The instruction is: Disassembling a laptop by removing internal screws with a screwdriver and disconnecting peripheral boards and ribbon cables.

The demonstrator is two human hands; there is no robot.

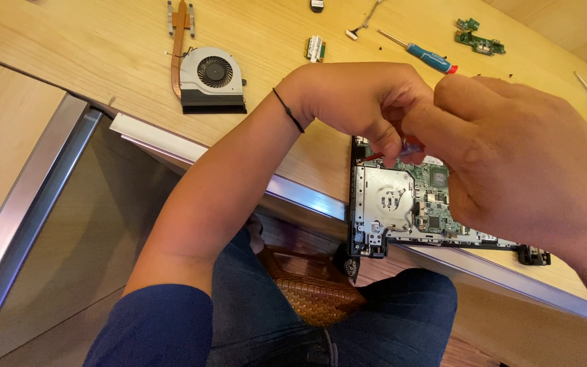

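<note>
- Head view: the left hand (358, 102) is curled over the opened laptop base (402, 204), its fingers pinched on something small that cannot be made out
- The right hand (518, 160) is closed just beside the left hand; a bit of blue shows between them, but what it grasps cannot be told
- Under both hands the green circuit board (436, 204) and a metal plate (383, 198) are seen, at the near edge of the wooden surface (103, 47)
- Beyond the left hand a cooling fan (212, 78) with copper pipe is lying; beyond the right hand, a blue screwdriver (419, 51)
</note>
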